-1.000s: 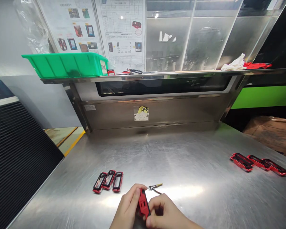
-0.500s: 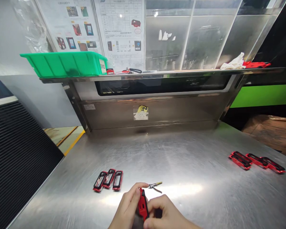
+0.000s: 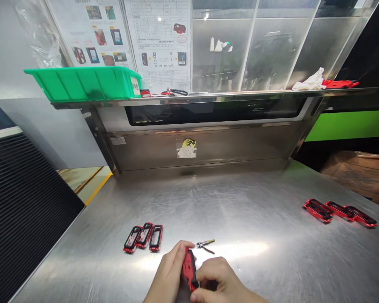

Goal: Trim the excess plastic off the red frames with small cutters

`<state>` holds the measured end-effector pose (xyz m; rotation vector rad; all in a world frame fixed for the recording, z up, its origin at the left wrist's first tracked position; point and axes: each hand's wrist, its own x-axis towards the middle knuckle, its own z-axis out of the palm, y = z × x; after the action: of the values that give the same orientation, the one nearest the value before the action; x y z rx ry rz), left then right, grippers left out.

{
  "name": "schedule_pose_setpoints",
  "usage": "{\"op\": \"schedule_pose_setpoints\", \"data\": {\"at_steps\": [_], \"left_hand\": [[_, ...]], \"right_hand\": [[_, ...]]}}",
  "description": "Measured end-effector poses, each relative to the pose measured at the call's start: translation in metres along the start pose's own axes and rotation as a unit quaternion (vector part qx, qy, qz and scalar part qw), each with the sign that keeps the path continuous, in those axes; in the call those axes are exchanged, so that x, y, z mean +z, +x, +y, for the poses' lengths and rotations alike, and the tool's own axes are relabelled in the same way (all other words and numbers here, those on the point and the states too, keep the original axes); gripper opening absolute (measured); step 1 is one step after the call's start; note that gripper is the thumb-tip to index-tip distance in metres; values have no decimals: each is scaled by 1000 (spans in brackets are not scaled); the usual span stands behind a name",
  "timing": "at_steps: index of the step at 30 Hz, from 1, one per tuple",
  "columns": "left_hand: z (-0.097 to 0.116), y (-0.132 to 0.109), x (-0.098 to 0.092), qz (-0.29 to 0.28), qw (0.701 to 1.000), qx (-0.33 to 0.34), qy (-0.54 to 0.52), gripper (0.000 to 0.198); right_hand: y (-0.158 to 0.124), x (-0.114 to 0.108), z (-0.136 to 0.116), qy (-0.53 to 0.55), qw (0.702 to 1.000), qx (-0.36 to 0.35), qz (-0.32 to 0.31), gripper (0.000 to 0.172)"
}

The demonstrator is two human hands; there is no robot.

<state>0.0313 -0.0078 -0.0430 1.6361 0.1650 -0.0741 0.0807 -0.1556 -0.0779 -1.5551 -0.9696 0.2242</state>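
Observation:
Both my hands meet at the bottom middle of the view over a steel table point(image 3: 240, 210). My left hand point(image 3: 167, 277) grips a red and black case frame point(image 3: 188, 269) held on edge. My right hand point(image 3: 219, 284) is closed on the same frame from the right, fingers pinched against its lower side. Small cutting pliers point(image 3: 205, 245) lie on the table just beyond my fingertips. Three finished red and black frames point(image 3: 143, 237) lie side by side to the left of my hands.
Three more red frames point(image 3: 339, 211) lie in a row at the table's right. A shelf above carries a green bin point(image 3: 85, 84), small tools point(image 3: 173, 91), a white cloth point(image 3: 309, 82) and a red part point(image 3: 339, 84). Instruction sheets hang behind. A black ribbed unit point(image 3: 22, 210) stands left.
The frame has turned slightly between my fingers and my right hand has shifted a little along it. Everything on the table stays where it was.

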Motion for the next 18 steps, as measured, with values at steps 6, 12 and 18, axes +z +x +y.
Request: {"op": "schedule_pose_setpoints", "data": {"at_steps": [6, 12, 18], "left_hand": [[1, -4, -1, 40, 982, 140, 119, 52], [-6, 2, -4, -35, 966, 206, 155, 45], [-21, 11, -8, -84, 951, 195, 226, 45]], "right_hand": [[-3, -1, 2, 48, 996, 74, 21, 48], [-2, -7, -6, 131, 976, 174, 16, 55], [-2, -8, -9, 117, 985, 127, 20, 43]]}}
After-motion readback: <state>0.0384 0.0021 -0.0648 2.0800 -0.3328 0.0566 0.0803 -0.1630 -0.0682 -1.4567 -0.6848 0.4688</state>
